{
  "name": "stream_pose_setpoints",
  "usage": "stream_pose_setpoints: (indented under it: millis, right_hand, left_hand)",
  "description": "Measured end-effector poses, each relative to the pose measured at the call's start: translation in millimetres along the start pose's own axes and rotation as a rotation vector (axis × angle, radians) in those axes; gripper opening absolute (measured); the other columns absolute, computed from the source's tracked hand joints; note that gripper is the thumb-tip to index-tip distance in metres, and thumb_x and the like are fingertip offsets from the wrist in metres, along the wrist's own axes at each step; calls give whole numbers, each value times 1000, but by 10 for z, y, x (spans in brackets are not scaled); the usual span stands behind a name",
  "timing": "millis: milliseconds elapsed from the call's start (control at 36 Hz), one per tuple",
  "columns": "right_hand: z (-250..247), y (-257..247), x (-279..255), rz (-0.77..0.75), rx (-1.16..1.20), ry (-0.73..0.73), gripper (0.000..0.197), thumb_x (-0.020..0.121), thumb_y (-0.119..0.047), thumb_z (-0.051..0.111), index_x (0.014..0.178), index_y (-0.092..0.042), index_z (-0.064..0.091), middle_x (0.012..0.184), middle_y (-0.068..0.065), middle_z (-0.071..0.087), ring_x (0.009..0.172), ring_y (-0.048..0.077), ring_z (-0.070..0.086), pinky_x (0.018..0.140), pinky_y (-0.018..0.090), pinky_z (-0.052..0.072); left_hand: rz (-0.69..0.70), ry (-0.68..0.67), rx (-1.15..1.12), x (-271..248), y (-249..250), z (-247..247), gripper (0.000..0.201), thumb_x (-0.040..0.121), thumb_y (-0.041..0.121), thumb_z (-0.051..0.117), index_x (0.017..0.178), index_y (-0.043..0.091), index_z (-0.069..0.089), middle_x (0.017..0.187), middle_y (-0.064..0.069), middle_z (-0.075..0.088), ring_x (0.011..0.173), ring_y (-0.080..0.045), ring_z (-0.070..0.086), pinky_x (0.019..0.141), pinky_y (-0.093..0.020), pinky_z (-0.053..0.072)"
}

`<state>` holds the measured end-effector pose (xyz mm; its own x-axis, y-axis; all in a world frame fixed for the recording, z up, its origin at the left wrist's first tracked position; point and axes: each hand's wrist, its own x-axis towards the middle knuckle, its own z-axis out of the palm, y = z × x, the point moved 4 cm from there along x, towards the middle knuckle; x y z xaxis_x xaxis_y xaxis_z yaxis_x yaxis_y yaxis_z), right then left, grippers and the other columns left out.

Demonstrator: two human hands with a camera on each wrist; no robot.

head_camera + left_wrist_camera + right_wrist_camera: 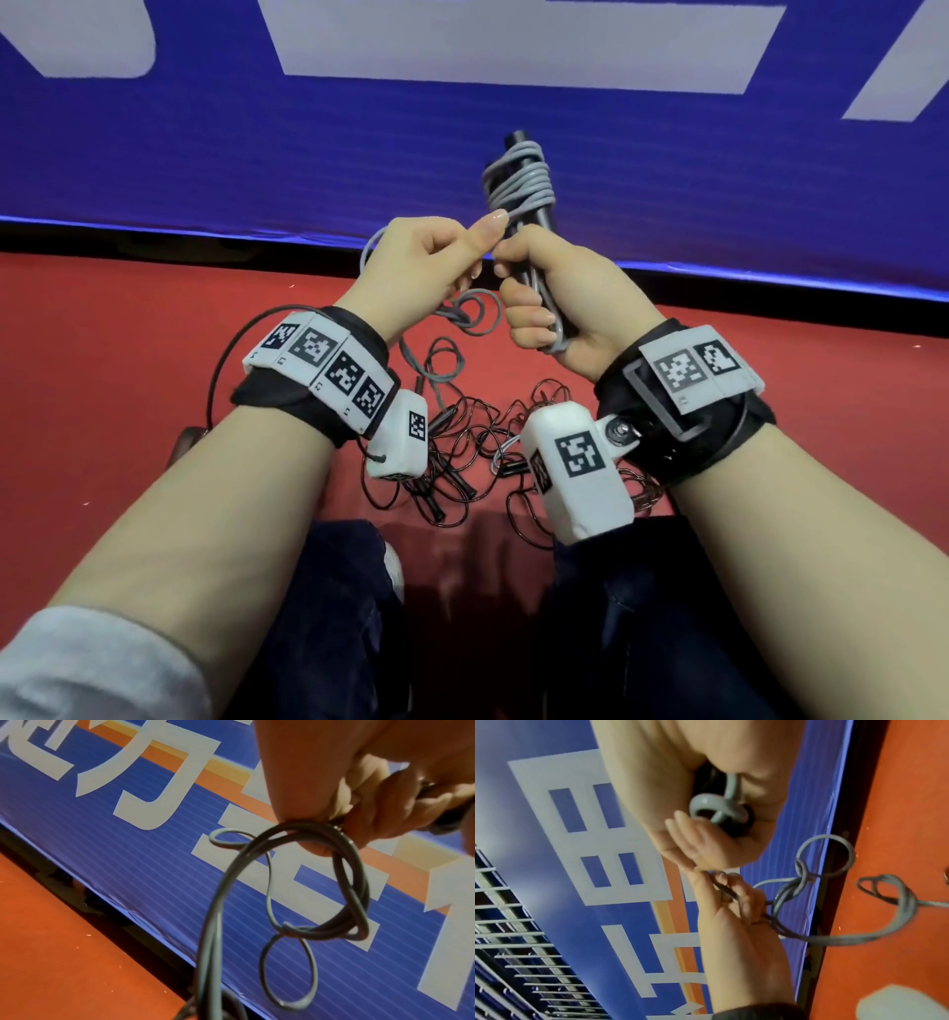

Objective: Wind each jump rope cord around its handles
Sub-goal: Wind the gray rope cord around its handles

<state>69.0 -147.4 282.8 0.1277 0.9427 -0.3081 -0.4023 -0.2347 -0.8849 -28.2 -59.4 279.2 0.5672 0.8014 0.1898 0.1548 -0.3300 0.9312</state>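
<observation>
1. Grey jump rope cord (519, 177): several turns already coiled round the upper part of the black handles (534, 226), just above the right fist; the loose remainder drops below the fingers in tangled loops (287, 973).
2. Handles: held together, tilted up and away from the person; top end sticks out past the coil, lower part is hidden inside the right hand.
3. Right hand (552, 303): fingers curled tight round the handles, thumb on top near the coil; a short loop of cord pokes out under the little finger (716, 807).
4. Left hand (431, 267): thumb and fingers pinch the cord right beside the coil's lower edge, touching the right hand's thumb; other fingers curled in, cord strands running through them (734, 894).
5. Below both hands, well apart from the fingers: a pile of thin dark jump ropes (462, 452) with small black handles, tangled on the red floor (128, 308).
6. Beyond the fingertips: blue banner (257, 154) with white lettering, standing at the floor's edge.
7. Both wrists wear black straps with marker tags (328, 367) and white camera units.
</observation>
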Motion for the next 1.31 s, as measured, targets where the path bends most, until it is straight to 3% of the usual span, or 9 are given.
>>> stream_pose_setpoints:
  millis: [333, 472, 611, 722, 833, 972, 1111, 1194, 1306]
  right_hand:
    - [56, -35, -69, 42, 6, -101, 26, 95, -23, 48, 72, -12, 46, 46, -4, 32, 30, 7, 25, 29, 18, 23]
    - [94, -22, -87, 78, 119, -186, 32, 98, -29, 41, 71, -13, 44, 40, -6, 30, 26, 4, 24, 25, 16, 22]
    - [230, -33, -132, 118, 305, -311, 26, 83, -32, 52, 68, -12, 44, 34, -7, 29, 20, 5, 26, 22, 13, 21]
    - [323, -17, -128, 170, 484, -424, 30, 79, -27, 55, 56, -9, 52, 30, -5, 32, 18, 7, 30, 21, 15, 25]
    - [381, 20, -144, 330, 654, -548, 29, 86, -11, 59, 63, 4, 56, 35, 11, 44, 24, 24, 46, 26, 26, 41]
    - [412, 55, -147, 366, 726, -599, 31, 90, -12, 57, 63, 3, 53, 38, 17, 46, 26, 31, 48, 29, 29, 44]
    - [393, 124, -121, 312, 642, -478, 29, 88, -14, 57, 64, 3, 57, 42, 13, 52, 31, 26, 53, 33, 25, 46]
    - [387, 193, -87, 159, 559, -382, 30, 75, -29, 55, 48, -16, 56, 38, -5, 49, 29, 4, 47, 32, 14, 40]
    - [309, 220, -62, 211, 381, -431, 38, 72, -37, 51, 48, -9, 49, 40, 3, 41, 26, 14, 37, 33, 16, 36]
  left_hand:
    - [72, 108, 52, 10, 25, -106, 51, 90, 46, 60, 58, 7, 55, 45, 10, 48, 44, -4, 39, 49, -16, 33]
    - [-1, 27, -160, -21, 34, 27, 51, 83, 58, 56, 66, 10, 58, 67, -19, 48, 45, -11, 30, 47, -22, 24]
    - [-99, -64, -344, -39, 68, 149, 58, 102, 42, 35, 54, 26, 64, 52, 6, 45, 42, -5, 24, 47, -22, 18]
    - [-175, -247, -534, -62, 54, 225, 76, 85, 59, 33, 120, -3, 61, 44, 16, 39, 53, -12, 12, 62, -32, 9]
    - [-188, -361, -635, -94, 102, 243, 76, 82, 63, 33, 126, 8, 62, 43, 15, 30, 60, -19, 0, 70, -37, 1]
    - [-151, -357, -640, -118, 137, 212, 77, 78, 66, 41, 129, 10, 58, 68, 15, 67, 62, -6, 26, 63, -22, 12]
    - [-164, -233, -645, -90, 88, 163, 68, 73, 61, 45, 121, 13, 58, 98, 2, 69, 93, -10, 58, 88, -23, 46]
    - [-153, -233, -612, -90, 55, 184, 66, 77, 60, 38, 115, 11, 59, 89, 0, 67, 86, -8, 64, 85, -22, 52]
    - [-193, -162, -526, -97, 33, 156, 51, 98, 54, 30, 100, 12, 58, 60, 2, 54, 53, -7, 54, 51, -23, 44]
